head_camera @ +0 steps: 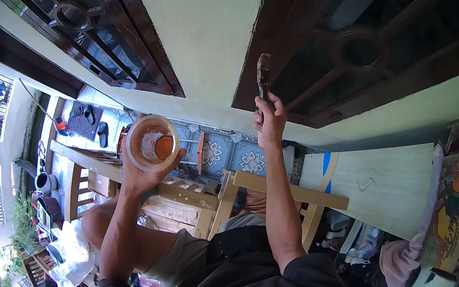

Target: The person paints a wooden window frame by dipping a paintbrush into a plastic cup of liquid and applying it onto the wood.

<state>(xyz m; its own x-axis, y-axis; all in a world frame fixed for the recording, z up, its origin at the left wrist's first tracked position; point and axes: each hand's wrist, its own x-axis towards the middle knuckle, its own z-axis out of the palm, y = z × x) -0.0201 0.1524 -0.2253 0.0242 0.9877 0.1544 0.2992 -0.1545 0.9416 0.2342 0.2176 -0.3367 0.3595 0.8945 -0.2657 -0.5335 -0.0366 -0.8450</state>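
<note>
My left hand (143, 175) is wrapped around a clear plastic tub (153, 143) that holds a little amber-brown liquid at its bottom. In my right hand (270, 120) is a paintbrush (263, 72), gripped by its handle, with its bristles pointing up. The bristles look brown and coated, and they are in front of the dark brown wooden frame of the right window (266, 38); whether they touch it I cannot tell. A pale wall (201, 29) separates this window from another dark brown window (136, 20) at the left.
Wooden chairs or benches (291, 190) stand close around my legs. Below lies a patterned tile floor (252, 160). Slippers (89, 115) rest on a mat at the left. A pale board (373, 181) and a draped cloth (399, 264) are at the right.
</note>
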